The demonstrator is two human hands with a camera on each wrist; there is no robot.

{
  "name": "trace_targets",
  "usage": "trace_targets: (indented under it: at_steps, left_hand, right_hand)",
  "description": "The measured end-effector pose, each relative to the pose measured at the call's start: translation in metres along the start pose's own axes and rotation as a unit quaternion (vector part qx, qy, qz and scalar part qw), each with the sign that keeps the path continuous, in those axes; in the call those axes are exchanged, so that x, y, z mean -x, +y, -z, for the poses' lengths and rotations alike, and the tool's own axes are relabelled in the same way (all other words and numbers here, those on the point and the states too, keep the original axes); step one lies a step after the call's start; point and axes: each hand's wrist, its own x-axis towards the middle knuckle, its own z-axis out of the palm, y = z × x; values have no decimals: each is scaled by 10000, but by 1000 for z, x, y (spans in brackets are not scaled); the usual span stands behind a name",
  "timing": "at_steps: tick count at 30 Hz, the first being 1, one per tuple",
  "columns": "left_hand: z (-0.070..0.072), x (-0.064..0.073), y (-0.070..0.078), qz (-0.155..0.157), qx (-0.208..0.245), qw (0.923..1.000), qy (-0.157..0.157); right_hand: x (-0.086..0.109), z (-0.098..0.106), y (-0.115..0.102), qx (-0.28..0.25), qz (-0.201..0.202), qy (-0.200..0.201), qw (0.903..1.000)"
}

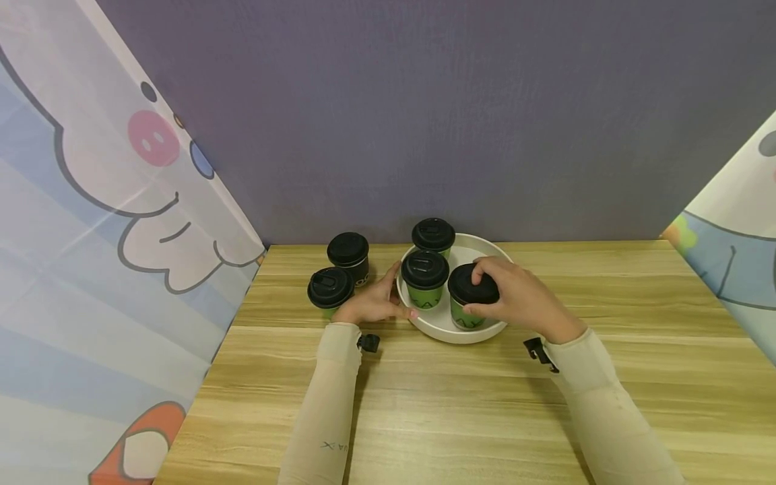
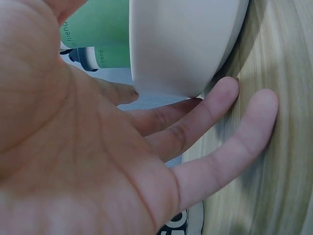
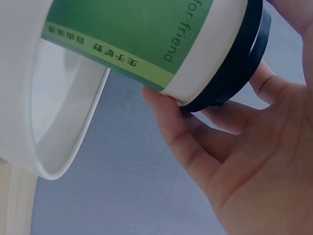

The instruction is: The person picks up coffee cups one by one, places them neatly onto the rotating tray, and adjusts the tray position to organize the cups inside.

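Note:
My right hand (image 1: 524,300) grips a green paper cup (image 1: 465,315) with a black lid from above, at the right front of a round white tray (image 1: 448,333). The right wrist view shows fingers around the lid and upper wall of this cup (image 3: 132,39), which is printed "for friend". Two more lidded green cups, one in front (image 1: 426,297) and one behind (image 1: 434,236), stand on the tray's left part. Against the tray's left side rests my left hand (image 1: 372,303), thumb toward the front. Its fingers (image 2: 195,115) are extended along the white wall in the left wrist view.
Left of the tray, a dark lidded cup (image 1: 359,271) and a green lidded cup (image 1: 330,311) stand close to my left hand and forearm. A grey upright panel (image 1: 436,121) rises along the back of the wooden table (image 1: 436,417). Printed cartoon sheets (image 1: 115,256) hang at both sides.

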Motion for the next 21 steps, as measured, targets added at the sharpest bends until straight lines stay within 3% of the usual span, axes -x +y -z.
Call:
trace_targets:
  at_steps: [15,21]
  left_hand:
    - [1,-2,-2,-42,145,9999,-64]
    - [1,-1,-2,86,141,9998,-67]
  right_hand:
    - [2,-3,-3,-110,67,-259,9996]
    - [3,-2,-5,-135,92,-360,9992]
